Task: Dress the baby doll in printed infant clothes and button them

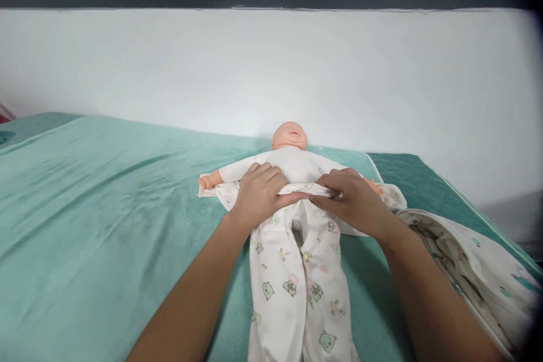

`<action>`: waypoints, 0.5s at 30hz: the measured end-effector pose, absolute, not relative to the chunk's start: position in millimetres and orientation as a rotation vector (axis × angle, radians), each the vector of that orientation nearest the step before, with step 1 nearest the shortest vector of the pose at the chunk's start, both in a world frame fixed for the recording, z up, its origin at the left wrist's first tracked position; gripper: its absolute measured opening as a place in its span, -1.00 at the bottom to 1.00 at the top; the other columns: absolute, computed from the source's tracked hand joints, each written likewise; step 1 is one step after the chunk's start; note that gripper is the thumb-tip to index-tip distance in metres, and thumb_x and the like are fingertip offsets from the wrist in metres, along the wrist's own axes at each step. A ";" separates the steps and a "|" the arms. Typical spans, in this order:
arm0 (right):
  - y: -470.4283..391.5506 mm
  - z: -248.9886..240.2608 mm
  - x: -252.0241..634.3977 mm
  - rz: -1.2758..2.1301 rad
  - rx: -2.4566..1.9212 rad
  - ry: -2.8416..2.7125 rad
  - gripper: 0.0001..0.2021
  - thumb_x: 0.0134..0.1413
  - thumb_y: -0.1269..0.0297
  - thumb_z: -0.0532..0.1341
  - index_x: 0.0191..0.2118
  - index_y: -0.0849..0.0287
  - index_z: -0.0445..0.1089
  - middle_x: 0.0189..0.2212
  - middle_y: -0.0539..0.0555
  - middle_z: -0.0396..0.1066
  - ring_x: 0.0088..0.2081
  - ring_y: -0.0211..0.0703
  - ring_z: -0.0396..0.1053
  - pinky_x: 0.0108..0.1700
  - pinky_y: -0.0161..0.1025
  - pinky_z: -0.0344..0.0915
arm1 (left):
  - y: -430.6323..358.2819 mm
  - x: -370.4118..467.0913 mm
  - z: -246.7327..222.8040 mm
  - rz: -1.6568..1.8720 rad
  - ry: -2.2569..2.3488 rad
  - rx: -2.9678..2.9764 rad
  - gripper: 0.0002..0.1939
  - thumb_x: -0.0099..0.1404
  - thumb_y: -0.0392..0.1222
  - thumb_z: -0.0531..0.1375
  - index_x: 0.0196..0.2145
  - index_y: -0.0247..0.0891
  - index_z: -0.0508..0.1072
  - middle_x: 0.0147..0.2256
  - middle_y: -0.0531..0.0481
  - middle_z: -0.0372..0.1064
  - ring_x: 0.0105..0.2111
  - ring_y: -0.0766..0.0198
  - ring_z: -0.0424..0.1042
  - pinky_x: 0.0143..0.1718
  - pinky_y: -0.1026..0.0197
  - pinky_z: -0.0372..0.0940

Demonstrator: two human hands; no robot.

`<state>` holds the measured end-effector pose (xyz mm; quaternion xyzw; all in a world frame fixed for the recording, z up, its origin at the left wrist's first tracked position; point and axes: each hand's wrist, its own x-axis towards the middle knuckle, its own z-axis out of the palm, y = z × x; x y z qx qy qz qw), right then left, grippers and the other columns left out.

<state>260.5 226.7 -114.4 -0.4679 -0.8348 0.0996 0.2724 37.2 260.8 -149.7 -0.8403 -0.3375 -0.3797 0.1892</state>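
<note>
A baby doll (290,137) with a white cloth torso (292,163) lies on its back, arms spread wide. White baby pants (280,271) printed with green bears cover its lower body, legs stretched toward me. My left hand (262,192) is closed on the left side of the waistband (303,188). My right hand (350,198) pinches the same waistband on the right, and the thumbs nearly meet at the middle. Matching printed cloth (227,195) lies spread beneath the doll's arms. The pants' lower ends run out of view.
The doll lies on a light green sheet (106,226). A bundle of white printed fabric (479,260) rests at the right, close to my right forearm. Behind the doll's head stands a white wall (254,68), with a darker green mat (399,175) at the back right.
</note>
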 end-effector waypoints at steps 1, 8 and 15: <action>226.4 -113.1 261.0 0.224 -1.278 -2.280 -0.62 0.20 0.08 0.21 -0.53 0.15 0.15 -0.62 -0.12 0.11 -0.47 -0.27 0.11 -0.13 -0.19 0.05 | 261.0 37.2 -149.8 -1.067 -0.949 -2.367 -0.53 0.28 0.23 0.16 -0.53 -0.23 0.29 -0.53 0.04 0.30 -0.41 0.25 0.25 -0.32 0.13 0.06; 225.3 -109.7 271.7 0.235 -1.383 -2.428 -0.58 0.09 -0.18 0.23 -0.45 0.10 0.26 -0.54 -0.09 0.29 -0.36 -0.18 0.26 -0.09 -0.17 0.05 | 259.9 38.4 -148.5 -1.056 -0.948 -2.376 -0.53 0.28 0.23 0.16 -0.53 -0.23 0.31 -0.54 0.04 0.31 -0.42 0.25 0.25 -0.32 0.12 0.05; 222.0 -108.8 267.8 0.152 -1.514 -2.457 -0.51 -0.03 -0.24 0.28 -0.51 0.11 0.21 -0.64 -0.11 0.25 -0.44 -0.17 0.25 -0.13 -0.16 0.06 | 260.5 38.8 -149.6 -1.039 -0.953 -2.387 -0.53 0.29 0.23 0.15 -0.52 -0.23 0.32 -0.53 0.03 0.31 -0.41 0.25 0.25 -0.32 0.12 0.05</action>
